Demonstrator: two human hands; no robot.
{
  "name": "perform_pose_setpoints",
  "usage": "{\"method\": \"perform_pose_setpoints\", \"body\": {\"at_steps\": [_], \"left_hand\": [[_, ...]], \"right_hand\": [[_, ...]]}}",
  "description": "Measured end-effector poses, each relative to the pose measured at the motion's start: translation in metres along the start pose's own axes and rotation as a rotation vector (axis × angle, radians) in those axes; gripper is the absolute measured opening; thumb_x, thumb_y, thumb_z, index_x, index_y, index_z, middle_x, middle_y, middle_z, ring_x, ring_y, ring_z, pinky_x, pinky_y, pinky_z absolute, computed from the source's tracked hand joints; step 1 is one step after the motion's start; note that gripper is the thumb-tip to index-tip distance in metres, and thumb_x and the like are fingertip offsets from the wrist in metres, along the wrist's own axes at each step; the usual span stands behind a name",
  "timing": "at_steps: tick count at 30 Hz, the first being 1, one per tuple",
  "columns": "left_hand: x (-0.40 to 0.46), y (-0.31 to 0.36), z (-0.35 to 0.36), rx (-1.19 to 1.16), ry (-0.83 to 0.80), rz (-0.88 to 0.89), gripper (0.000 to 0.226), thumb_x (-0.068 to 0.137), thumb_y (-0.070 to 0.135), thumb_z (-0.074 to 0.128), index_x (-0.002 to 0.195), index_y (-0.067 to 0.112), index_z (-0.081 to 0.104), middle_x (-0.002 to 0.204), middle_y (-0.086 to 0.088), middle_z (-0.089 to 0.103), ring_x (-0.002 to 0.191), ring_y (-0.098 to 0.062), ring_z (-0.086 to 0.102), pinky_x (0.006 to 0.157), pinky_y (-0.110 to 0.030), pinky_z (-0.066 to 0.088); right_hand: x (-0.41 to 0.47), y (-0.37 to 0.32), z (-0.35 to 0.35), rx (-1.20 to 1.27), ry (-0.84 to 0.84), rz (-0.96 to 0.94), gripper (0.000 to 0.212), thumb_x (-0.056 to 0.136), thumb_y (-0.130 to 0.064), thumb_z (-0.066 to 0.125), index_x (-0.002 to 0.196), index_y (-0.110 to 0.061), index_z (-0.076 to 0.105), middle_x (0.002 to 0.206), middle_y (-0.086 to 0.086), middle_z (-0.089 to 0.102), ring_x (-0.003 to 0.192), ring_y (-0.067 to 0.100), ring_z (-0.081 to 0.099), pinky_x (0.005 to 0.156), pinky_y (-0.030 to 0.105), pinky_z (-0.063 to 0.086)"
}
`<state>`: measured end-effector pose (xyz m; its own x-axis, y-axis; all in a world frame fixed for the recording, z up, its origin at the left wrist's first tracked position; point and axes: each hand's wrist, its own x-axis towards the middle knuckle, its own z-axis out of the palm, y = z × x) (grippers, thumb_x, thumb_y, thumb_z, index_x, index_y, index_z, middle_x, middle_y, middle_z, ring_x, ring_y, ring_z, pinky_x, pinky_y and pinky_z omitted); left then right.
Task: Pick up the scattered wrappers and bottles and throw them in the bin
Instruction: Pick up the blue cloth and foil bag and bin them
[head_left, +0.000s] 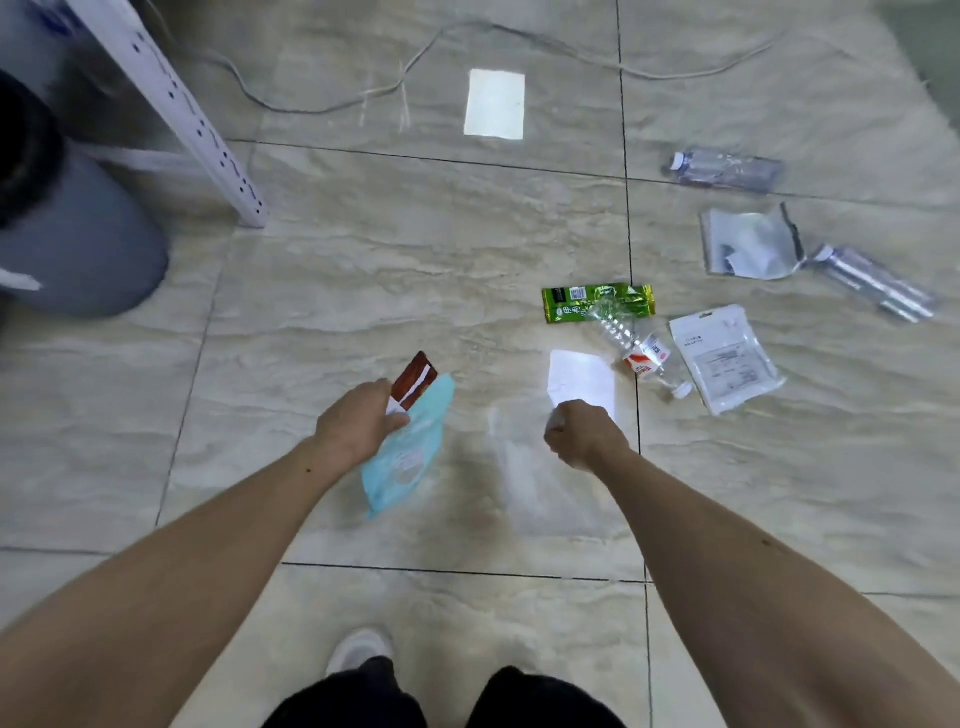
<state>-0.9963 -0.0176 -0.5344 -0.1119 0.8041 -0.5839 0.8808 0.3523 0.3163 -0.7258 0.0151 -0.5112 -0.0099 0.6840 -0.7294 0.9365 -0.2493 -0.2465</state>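
While the left hand (358, 421) is closed on a pale blue plastic pouch (405, 457) and a small red-brown foil wrapper (414, 382), the right hand (579, 436) is fisted on a clear, nearly invisible plastic bag (540, 483) that hangs limp beneath it. All three look featherlight and slippery, so pinching a bunched edge should hold best. Still on the tiled floor (363, 280) lie a green snack wrapper (597, 302) and a crushed clear bottle with a red label (641, 353) (light, springy, probably easiest at the neck); the grey round bin (78, 249) stands at far left.
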Motion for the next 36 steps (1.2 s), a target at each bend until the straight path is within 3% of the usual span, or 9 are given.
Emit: {"method": "perform_pose_setpoints", "body": {"at_steps": [3, 11, 15, 19, 24, 30, 36], "left_hand": [[-0.048, 0.005, -0.055, -0.016, -0.017, -0.043, 0.031, 0.094, 0.028, 0.053, 0.112, 0.003, 0.048, 0.112, -0.018, 0.057, 0.097, -0.033, 0.058, 0.077, -0.038, 0.045], [-0.159, -0.003, -0.221, -0.174, 0.085, -0.186, 0.022, 0.09, 0.008, 0.05, 0.11, 0.0, 0.043, 0.114, -0.022, 0.051, 0.101, -0.038, 0.056, 0.079, -0.039, 0.045], [-0.193, -0.031, -0.29, -0.234, 0.219, -0.274, 0.021, 0.09, 0.006, 0.051, 0.109, 0.0, 0.043, 0.113, -0.021, 0.051, 0.098, -0.037, 0.056, 0.077, -0.039, 0.043], [-0.209, -0.086, -0.356, -0.268, 0.29, -0.359, 0.026, 0.09, 0.01, 0.056, 0.112, 0.0, 0.047, 0.114, -0.021, 0.054, 0.101, -0.036, 0.055, 0.079, -0.039, 0.044], [-0.208, -0.172, -0.424, -0.349, 0.396, -0.349, 0.041, 0.087, 0.015, 0.064, 0.125, 0.004, 0.054, 0.121, -0.016, 0.061, 0.109, -0.033, 0.057, 0.093, -0.041, 0.048], [-0.161, -0.264, -0.484, -0.376, 0.444, -0.426, 0.03, 0.088, 0.018, 0.063, 0.113, 0.002, 0.057, 0.113, -0.018, 0.063, 0.103, -0.034, 0.059, 0.088, -0.043, 0.05], [-0.083, -0.329, -0.51, -0.419, 0.466, -0.49, 0.031, 0.087, 0.022, 0.063, 0.11, 0.003, 0.057, 0.11, -0.017, 0.064, 0.102, -0.034, 0.06, 0.083, -0.04, 0.048]], "right_hand": [[-0.049, -0.039, -0.043, -0.006, 0.006, -0.029, 0.02, 0.081, -0.008, 0.051, 0.085, -0.016, 0.069, 0.096, 0.011, 0.072, 0.09, 0.029, 0.07, 0.083, 0.035, 0.058], [-0.165, -0.18, -0.141, -0.017, -0.037, -0.175, 0.023, 0.082, -0.007, 0.047, 0.091, -0.013, 0.068, 0.102, 0.011, 0.07, 0.093, 0.03, 0.069, 0.087, 0.038, 0.056], [-0.198, -0.262, -0.161, -0.077, -0.036, -0.266, 0.026, 0.082, -0.008, 0.044, 0.09, -0.013, 0.068, 0.099, 0.014, 0.071, 0.093, 0.032, 0.068, 0.081, 0.034, 0.056], [-0.214, -0.359, -0.164, -0.157, 0.004, -0.348, 0.021, 0.084, -0.012, 0.05, 0.089, -0.019, 0.07, 0.103, 0.009, 0.07, 0.098, 0.031, 0.065, 0.069, 0.024, 0.042], [-0.217, -0.476, -0.151, -0.182, 0.056, -0.358, 0.016, 0.078, -0.014, 0.051, 0.083, -0.021, 0.064, 0.099, 0.005, 0.068, 0.095, 0.029, 0.064, 0.067, 0.026, 0.043], [-0.186, -0.604, -0.118, -0.234, 0.123, -0.371, 0.013, 0.085, -0.015, 0.053, 0.093, -0.017, 0.063, 0.094, 0.004, 0.065, 0.082, 0.027, 0.061, 0.064, 0.027, 0.043], [-0.124, -0.702, -0.082, -0.241, 0.174, -0.449, 0.017, 0.09, -0.008, 0.049, 0.099, -0.007, 0.063, 0.097, 0.012, 0.065, 0.094, 0.031, 0.063, 0.065, 0.029, 0.044]]}}
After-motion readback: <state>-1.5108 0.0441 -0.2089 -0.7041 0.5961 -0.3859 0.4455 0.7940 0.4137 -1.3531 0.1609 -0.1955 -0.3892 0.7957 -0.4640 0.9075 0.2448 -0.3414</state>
